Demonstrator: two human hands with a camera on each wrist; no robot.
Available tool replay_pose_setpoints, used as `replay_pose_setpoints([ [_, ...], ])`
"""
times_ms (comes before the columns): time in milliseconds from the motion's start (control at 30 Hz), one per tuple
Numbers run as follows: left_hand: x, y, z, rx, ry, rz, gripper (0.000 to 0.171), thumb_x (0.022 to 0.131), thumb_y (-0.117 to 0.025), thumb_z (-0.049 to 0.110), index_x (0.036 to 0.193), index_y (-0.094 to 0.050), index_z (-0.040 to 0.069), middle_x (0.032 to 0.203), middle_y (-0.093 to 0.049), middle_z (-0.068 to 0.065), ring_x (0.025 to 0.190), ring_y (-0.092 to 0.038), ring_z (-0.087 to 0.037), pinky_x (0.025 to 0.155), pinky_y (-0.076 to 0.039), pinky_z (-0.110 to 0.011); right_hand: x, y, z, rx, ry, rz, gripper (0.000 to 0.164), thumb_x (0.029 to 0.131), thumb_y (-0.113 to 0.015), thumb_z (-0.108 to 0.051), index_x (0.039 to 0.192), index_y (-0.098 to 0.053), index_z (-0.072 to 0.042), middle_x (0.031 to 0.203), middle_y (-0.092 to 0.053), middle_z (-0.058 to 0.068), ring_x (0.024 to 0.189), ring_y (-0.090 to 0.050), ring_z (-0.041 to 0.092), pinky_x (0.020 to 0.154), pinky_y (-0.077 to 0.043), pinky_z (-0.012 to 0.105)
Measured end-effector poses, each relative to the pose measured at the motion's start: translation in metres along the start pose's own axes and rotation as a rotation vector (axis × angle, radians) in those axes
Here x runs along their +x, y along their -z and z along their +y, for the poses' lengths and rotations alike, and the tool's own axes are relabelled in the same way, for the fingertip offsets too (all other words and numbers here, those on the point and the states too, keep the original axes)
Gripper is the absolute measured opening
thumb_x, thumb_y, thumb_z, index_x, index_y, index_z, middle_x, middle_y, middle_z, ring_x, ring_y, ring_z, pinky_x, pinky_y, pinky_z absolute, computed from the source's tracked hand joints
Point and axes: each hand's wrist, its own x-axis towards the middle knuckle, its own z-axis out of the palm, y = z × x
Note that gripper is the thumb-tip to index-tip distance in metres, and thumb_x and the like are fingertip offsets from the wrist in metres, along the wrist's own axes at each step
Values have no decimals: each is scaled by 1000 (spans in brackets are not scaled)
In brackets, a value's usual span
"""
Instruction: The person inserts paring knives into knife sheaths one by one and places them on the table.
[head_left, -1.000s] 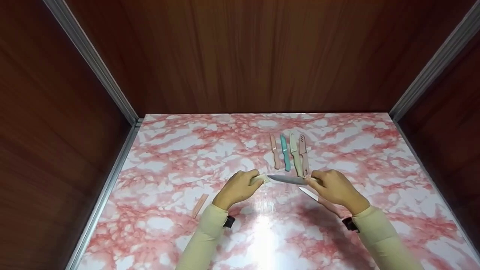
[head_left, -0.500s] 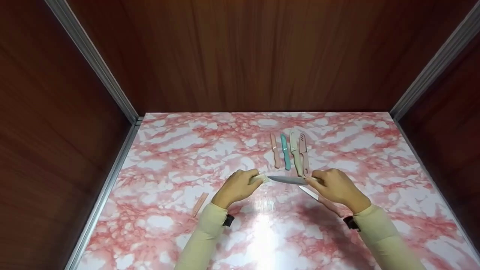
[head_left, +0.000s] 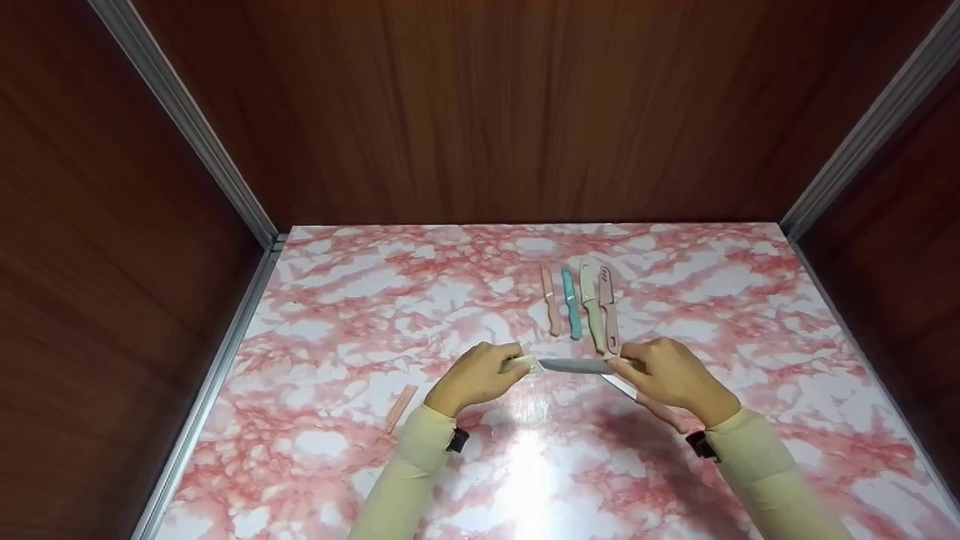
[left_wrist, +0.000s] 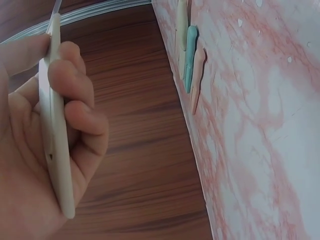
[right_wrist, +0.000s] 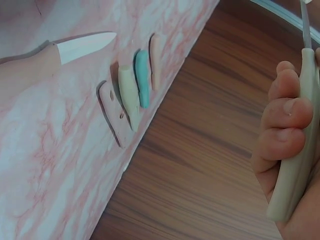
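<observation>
Cream-handled kitchen knife (head_left: 576, 365) lies level between both hands, held over the table. My right hand (head_left: 671, 379) grips its handle (right_wrist: 296, 150), fingers wrapped round it. A cream blade sheath (left_wrist: 57, 115) is held in my left hand (head_left: 472, 377), between thumb and curled fingers. The blade's tip is right at the sheath's mouth, and most of the blade shows between the hands. Under the right hand, a pink-handled knife (head_left: 660, 414) rests bare on the table, its white blade (right_wrist: 87, 46) pointing away to the left.
Sheathed knives lie side by side farther back: a pink one (head_left: 551, 300), a teal one (head_left: 571, 304), a pale green one (head_left: 591, 307) and a broad pink one (head_left: 607, 300). A loose pink sheath (head_left: 401, 409) lies left of the left forearm. Brown panels (head_left: 480, 112) enclose the table.
The knife and sheath have tilted into a more level line, the sheath's mouth dropping slightly toward me and the blade tip meeting it. Both grips stay the same.
</observation>
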Motion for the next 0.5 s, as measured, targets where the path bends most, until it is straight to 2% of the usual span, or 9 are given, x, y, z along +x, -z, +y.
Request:
replay_pose_setpoints([
  [233,0,-1,1,30,-22,-24,27,96,-52,31,73,-47,18,58,-33,8,49,-28,-5,50,-27,-22,2,0,-1,-10,63,3,29,90,-65,-31,65,-51,-25,53,-32,-18,45,-26,-1,45,-26,22],
  [500,0,-1,4,8,5,-62,26,96,-53,32,73,-51,18,58,-38,8,48,-29,-6,48,-27,-22,5,-1,-2,-10,150,10,32,90,-65,-30,62,-50,-25,53,-31,-18,45,-25,-2,43,-25,21],
])
